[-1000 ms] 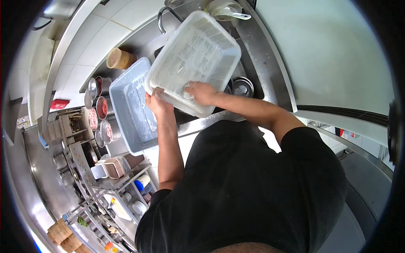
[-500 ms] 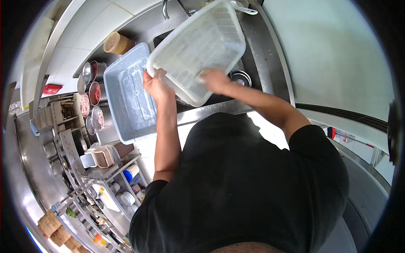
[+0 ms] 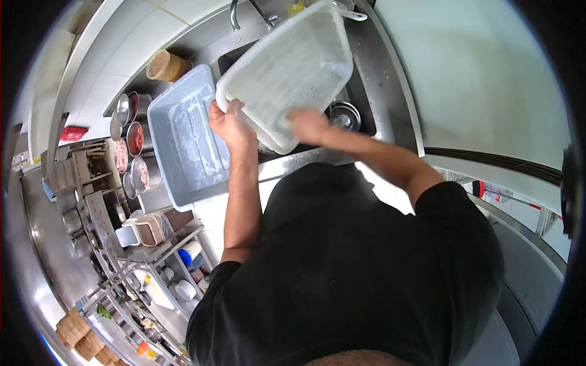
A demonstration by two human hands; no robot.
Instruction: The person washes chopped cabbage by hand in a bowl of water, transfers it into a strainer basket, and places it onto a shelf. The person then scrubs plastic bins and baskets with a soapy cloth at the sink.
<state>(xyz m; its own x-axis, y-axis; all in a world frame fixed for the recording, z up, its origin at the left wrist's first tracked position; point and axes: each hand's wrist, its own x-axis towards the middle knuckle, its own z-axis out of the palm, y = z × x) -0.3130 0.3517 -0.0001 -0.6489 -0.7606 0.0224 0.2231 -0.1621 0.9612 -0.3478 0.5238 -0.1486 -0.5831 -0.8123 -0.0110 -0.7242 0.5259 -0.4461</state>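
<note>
A white perforated plastic basket (image 3: 287,67) is tilted over the sink, its open side toward me. My left hand (image 3: 234,127) is closed around its near left rim, thumb along the edge. Inside the lower part of the basket, my right hand (image 3: 307,127) presses against the wall with curled fingers. Motion blurs that hand, and whatever lies under its fingers is hidden. Left of the basket rests a grey-blue plastic tub (image 3: 189,134), with whitish wet streaks on its bottom. A round metal item (image 3: 345,116) shows in the sink behind my right wrist.
A faucet (image 3: 234,18) rises behind the sink (image 3: 366,91). A brown tub (image 3: 166,65) stands at the back wall. Several metal pots, some with red meat (image 3: 135,135), line the left. A wire shelf (image 3: 174,256) holds containers. A white handle (image 3: 354,15) juts out beyond the basket.
My right hand has moved slightly down and toward me along the basket's inside wall. My left hand keeps its hold on the rim. The whole view has shifted a little.
</note>
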